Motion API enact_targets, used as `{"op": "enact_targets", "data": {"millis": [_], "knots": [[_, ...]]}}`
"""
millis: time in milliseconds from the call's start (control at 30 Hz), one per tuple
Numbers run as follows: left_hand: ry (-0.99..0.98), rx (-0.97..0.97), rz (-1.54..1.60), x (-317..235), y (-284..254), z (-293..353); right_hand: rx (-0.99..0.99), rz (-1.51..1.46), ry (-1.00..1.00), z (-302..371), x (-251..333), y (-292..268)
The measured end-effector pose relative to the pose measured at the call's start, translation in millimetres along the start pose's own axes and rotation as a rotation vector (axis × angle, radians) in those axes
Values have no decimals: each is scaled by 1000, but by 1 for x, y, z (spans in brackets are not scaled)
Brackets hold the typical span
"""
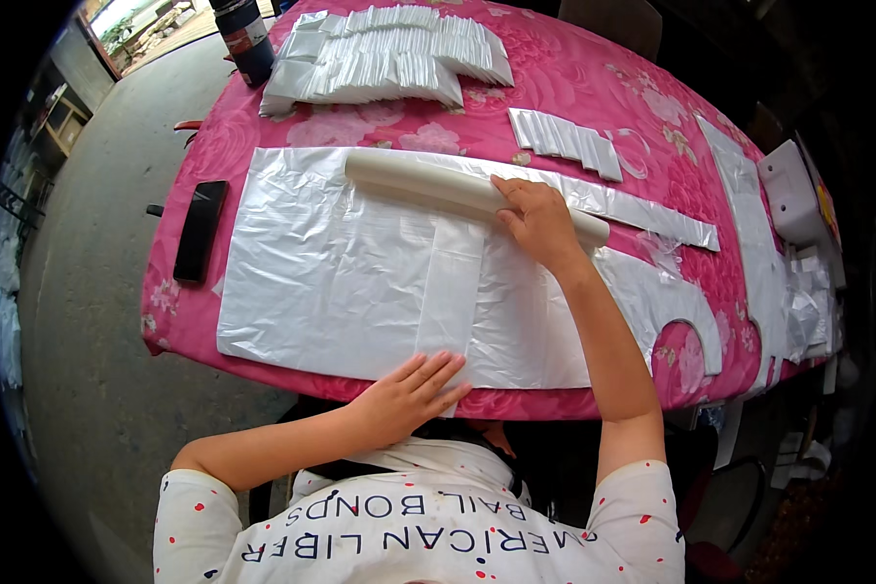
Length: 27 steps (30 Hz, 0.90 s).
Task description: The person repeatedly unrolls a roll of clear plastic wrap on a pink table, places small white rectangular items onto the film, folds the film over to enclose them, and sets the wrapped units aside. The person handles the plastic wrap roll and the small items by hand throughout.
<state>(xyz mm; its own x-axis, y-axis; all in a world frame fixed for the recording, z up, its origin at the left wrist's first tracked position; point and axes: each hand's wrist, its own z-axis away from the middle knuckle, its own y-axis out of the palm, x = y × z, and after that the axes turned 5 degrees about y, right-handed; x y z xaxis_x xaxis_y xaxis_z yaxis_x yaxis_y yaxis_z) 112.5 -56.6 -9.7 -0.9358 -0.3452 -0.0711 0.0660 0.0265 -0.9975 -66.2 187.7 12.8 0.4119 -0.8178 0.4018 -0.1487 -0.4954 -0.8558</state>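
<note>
A large white plastic bag [302, 268] lies flat across the front of the table, its cut-out handle end to the right. On its far part rests a long off-white tube [409, 183], slightly slanted. My right hand [537, 219] grips this tube right of its middle, thumb on the near side. A narrow folded white plastic strip [453, 277] runs from beneath the tube toward me, over the bag. My left hand [404, 397] lies flat with fingers stretched out at the strip's near end, by the table's front edge. Nothing is held in it.
Stacks of folded white plastic [370, 63] cover the far left of the pink flowered tablecloth [565, 63]. A smaller folded row [565, 141] lies beyond the tube. A black phone [200, 232] sits left, a dark bottle [243, 41] far left, more bags [749, 224] and a white container [790, 193] right.
</note>
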Motion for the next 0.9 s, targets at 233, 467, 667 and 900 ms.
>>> {"op": "enact_targets", "data": {"millis": [233,467,667,900], "knots": [[188,-42,191,31,-16,9,-130,116,-49,-4,2,7],[345,-176,112,46,-8,14,372,-414,-127,80,59,-6],[266,-417,542,47,-10,16,277,-330,-276,105,80,-3],[-54,-371,269,57,-8,-2,76,-228,-244,113,80,17]]}}
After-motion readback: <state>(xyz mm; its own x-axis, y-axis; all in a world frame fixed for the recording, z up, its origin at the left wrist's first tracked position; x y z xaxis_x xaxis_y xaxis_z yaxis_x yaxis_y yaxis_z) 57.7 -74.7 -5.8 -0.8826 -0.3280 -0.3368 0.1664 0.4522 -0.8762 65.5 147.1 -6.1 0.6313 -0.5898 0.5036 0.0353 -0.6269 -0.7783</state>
